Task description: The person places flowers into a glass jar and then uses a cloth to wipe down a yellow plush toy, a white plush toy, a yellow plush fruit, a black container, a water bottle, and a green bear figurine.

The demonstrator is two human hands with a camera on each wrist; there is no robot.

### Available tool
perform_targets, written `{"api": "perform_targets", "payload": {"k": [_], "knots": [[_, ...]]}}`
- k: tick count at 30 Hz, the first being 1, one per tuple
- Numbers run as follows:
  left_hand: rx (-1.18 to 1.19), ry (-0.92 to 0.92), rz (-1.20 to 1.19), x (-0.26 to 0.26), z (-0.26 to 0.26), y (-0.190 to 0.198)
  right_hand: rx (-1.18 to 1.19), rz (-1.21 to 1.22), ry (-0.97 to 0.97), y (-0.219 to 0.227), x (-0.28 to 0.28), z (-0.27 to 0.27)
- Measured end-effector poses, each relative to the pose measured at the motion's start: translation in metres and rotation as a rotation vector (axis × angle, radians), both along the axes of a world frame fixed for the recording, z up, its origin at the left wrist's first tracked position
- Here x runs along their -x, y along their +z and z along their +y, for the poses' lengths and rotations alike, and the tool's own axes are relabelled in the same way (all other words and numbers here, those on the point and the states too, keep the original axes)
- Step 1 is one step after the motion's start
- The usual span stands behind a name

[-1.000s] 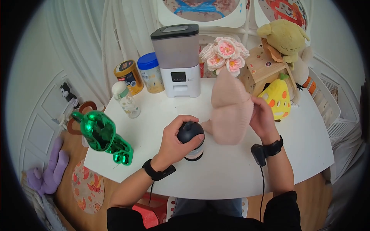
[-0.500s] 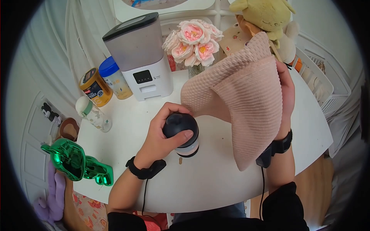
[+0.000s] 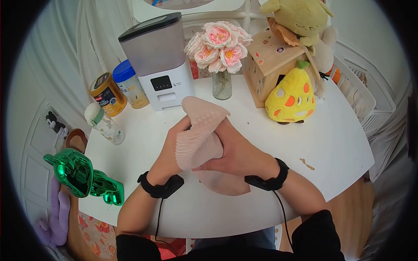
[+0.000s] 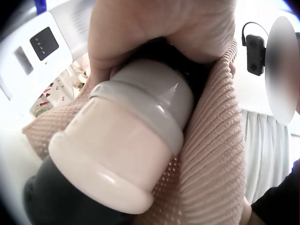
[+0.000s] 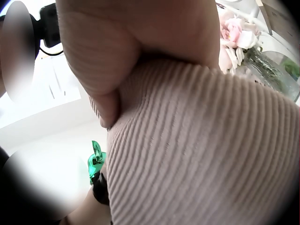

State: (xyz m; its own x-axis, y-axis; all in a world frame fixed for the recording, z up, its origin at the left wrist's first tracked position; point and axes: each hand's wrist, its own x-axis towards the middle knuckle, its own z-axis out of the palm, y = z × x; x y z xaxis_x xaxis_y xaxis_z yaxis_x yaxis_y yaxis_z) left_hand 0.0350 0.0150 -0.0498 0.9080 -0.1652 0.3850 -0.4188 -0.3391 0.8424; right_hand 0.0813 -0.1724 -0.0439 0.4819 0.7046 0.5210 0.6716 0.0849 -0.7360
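Note:
My left hand (image 3: 167,150) grips a bottle (image 4: 119,133) by its black top. In the left wrist view the bottle's beige body, grey upper band and black lower end show; in the head view the cloth covers nearly all of it. A pink ribbed cloth (image 3: 196,145) is draped around the bottle, one side ribbed and the other dimpled. My right hand (image 3: 239,150) holds the cloth against the bottle, thumb toward me and fingers hidden behind the fabric. Ribbed fabric (image 5: 197,140) fills much of the right wrist view beneath that hand.
On the white table (image 3: 270,209), a shiny green figurine (image 3: 78,174) lies at left near a drinking bottle (image 3: 104,124). Two canisters, a pet feeder (image 3: 163,87), a flower vase (image 3: 222,85), a wooden house (image 3: 265,65) and a yellow plush (image 3: 294,98) stand behind.
The right hand has brought the cloth from the right to the bottle and wrapped it round. The left hand still grips the bottle. The head view has shifted.

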Motion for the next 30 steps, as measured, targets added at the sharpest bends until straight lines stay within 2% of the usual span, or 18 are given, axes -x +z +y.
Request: {"api": "perform_targets", "payload": {"k": [1,5,7,8,10,11,13,14,16,18,20,21,23,25,28,30], "knots": [[0.036,0.003,0.139,0.001,-0.001,0.004,0.001,0.079,0.001,-0.002,-0.001,-0.001],[0.206,-0.124,0.127,0.001,-0.007,0.008,-0.02,0.11,0.016,-0.008,-0.003,0.0],[0.198,0.101,0.023,0.005,-0.016,0.005,-0.064,0.058,-0.057,-0.01,0.0,0.003],[0.196,0.106,0.026,0.008,-0.017,0.005,-0.067,0.061,-0.053,-0.011,0.001,0.004],[-0.09,0.314,-0.128,0.016,-0.019,0.004,-0.083,-0.017,-0.032,-0.014,0.002,0.003],[-0.093,0.314,-0.124,0.019,-0.017,0.0,-0.085,-0.013,-0.032,-0.013,0.002,0.002],[-0.013,0.365,-0.531,0.021,-0.013,-0.009,-0.097,0.042,0.042,-0.007,-0.001,0.001],[-0.015,0.363,-0.53,0.024,-0.012,-0.007,-0.1,0.043,0.041,-0.008,-0.003,0.002],[-0.237,0.221,-0.619,0.034,-0.01,0.005,-0.146,0.202,0.133,-0.013,-0.007,0.004],[-0.165,0.245,-0.628,0.04,-0.022,0.019,-0.098,0.209,0.125,-0.008,-0.005,-0.001],[-0.373,0.098,-0.695,0.042,-0.018,0.023,-0.048,0.219,0.12,0.0,0.0,-0.006],[-0.382,0.087,-0.708,0.042,-0.019,0.026,-0.047,0.256,0.118,0.005,0.002,-0.008],[-0.291,0.082,-0.635,0.041,-0.026,0.024,-0.049,0.296,0.116,0.005,0.0,-0.009],[-0.205,0.076,-0.563,0.042,-0.029,0.025,-0.049,0.055,0.187,0.0,-0.004,-0.007],[-0.235,0.089,-0.481,0.047,-0.03,0.03,0.014,0.064,0.238,0.002,-0.005,-0.008],[-0.146,0.036,-0.296,0.046,-0.029,0.028,-0.024,0.165,0.239,0.002,0.0,-0.007]]}}
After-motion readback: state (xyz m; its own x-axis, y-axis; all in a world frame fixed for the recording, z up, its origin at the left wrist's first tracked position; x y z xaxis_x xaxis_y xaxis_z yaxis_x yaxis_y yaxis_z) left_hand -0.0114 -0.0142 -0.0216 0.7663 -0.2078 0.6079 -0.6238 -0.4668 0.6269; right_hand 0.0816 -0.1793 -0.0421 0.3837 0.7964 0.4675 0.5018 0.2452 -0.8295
